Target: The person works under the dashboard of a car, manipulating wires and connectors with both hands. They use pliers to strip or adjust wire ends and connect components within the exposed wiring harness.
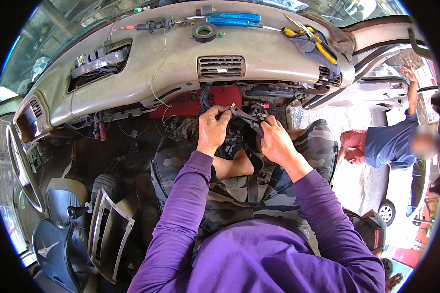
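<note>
Pliers (247, 117) in right hand (276, 141), wire (228, 108) pinched by left hand (212, 129)

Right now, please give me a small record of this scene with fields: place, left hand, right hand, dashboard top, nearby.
place: inside a car, under the beige dashboard
left hand: pinches a thin wire at its end
right hand: grips dark pliers, tip at the wire
dashboard top: blue screwdrivers, black tape roll, yellow-handled pliers
nearby: loose vent panel, steering wheel, a person outside

Dark-handled pliers (247, 117) lie tilted, nose up-left, gripped by the right fingers (269, 128); the left fingers (219, 113) pinch a thin wire (232, 104) at the tip.
</note>
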Demonstrator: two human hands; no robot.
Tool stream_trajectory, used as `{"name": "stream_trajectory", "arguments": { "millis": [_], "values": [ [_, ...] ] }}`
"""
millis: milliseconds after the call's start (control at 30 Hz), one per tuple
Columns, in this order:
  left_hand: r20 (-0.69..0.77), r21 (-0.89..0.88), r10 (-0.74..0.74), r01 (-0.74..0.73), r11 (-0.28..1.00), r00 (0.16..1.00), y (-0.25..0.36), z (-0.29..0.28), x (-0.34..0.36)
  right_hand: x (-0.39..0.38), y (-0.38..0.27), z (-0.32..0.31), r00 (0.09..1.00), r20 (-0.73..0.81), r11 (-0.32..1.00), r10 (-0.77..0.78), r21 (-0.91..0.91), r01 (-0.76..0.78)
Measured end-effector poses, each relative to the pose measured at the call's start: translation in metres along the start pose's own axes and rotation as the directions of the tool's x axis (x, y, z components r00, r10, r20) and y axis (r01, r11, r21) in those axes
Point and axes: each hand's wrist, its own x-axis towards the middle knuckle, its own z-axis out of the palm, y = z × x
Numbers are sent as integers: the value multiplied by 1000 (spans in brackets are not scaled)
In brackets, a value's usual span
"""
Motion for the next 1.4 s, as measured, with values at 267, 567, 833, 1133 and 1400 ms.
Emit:
{"name": "stream_trajectory", "arguments": {
  "millis": [267,567,833,1133,1400],
  "values": [
    [-104,67,-23,30,997,994,7,6,-5,-4,-10,-1,1000,27,998,12,58,-13],
    [-216,208,164,-119,971,962,-5,14,-8,-12,-32,8,1000,-10,999,-5,33,5],
    [-216,215,152,-105,971,965,-5,15,-7,-8,-37,-2,995,80,993,57,103,-65],
    [-189,167,132,-101,981,973,-4,16,-7,-11,-20,12,986,-158,994,-49,-104,32],
    [-173,137,138,-115,984,975,-6,13,-5,-7,-22,-1,1000,-25,999,3,-42,-4]
  ]
}}
